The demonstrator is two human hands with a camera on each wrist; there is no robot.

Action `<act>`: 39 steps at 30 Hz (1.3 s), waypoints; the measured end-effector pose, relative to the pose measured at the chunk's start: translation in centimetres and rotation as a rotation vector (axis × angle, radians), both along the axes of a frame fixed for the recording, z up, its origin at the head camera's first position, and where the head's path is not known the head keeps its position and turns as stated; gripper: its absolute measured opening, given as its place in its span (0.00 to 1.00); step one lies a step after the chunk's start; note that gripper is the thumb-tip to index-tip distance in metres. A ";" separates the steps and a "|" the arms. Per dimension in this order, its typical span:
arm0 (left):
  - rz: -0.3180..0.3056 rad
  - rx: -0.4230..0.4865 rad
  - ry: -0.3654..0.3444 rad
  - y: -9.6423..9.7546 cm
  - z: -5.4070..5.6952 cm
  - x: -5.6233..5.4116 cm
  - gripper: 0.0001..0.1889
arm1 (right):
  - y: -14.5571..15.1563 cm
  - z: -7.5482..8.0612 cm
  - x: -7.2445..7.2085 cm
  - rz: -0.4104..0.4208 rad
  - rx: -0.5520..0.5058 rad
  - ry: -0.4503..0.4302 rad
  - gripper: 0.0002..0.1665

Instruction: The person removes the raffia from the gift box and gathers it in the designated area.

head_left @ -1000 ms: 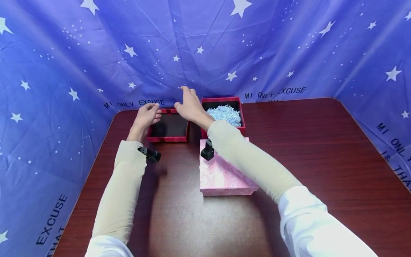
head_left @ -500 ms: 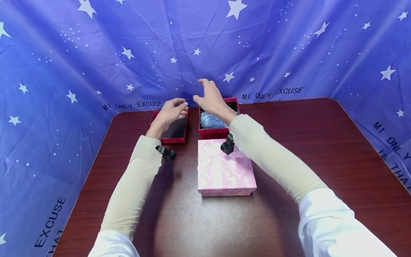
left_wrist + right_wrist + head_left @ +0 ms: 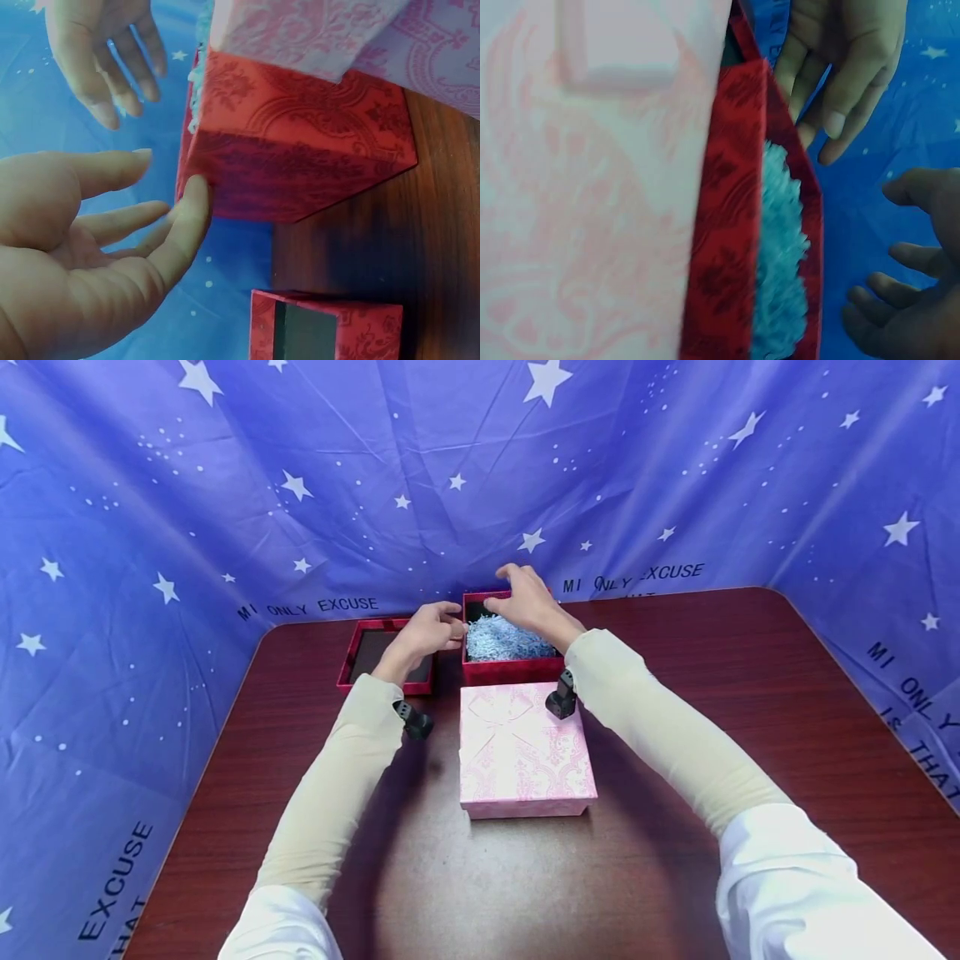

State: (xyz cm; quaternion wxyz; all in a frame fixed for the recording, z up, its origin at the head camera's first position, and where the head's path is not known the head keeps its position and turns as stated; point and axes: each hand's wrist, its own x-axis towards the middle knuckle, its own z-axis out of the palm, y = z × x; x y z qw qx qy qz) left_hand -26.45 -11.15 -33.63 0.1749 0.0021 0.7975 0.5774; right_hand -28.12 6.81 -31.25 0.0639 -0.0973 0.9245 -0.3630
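A red patterned box (image 3: 512, 673) holds light-blue shredded paper (image 3: 504, 639) at the back middle of the table. My left hand (image 3: 429, 637) is at the box's left side, its fingers loosely bent. In the left wrist view, one fingertip of the left hand (image 3: 112, 255) overlaps the box wall (image 3: 277, 169); whether it touches, I cannot tell. Above the box's back right part hovers my right hand (image 3: 531, 603), thumb and fingers spread apart. In the right wrist view, nothing lies between the right hand's (image 3: 915, 277) fingers.
Just in front of the red box stands a closed pink patterned box (image 3: 525, 752) with a bow. A shallow red tray-like lid (image 3: 347, 670) with a dark inside lies to the left, partly behind the left forearm. Blue starry cloth (image 3: 420, 460) hangs behind the brown table (image 3: 712, 693).
Both hands have moved right, from the shallow red lid to the red box with shredded paper. The right hand has lowered over that box in the last half second.
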 end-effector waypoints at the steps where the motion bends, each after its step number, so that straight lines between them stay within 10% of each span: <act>1: -0.004 -0.008 -0.005 0.1 -0.1 0.0 0.28 | 0.2 -0.2 -0.1 0.008 0.017 -0.011 0.36; 25: 0.016 0.082 -0.128 0.0 -1.3 -0.2 0.33 | 1.6 -2.5 -1.8 0.214 0.137 -0.626 0.66; 39: 0.026 0.072 -0.128 -0.4 -1.5 -0.3 0.32 | 1.4 -3.2 -2.0 0.260 0.139 -0.576 0.52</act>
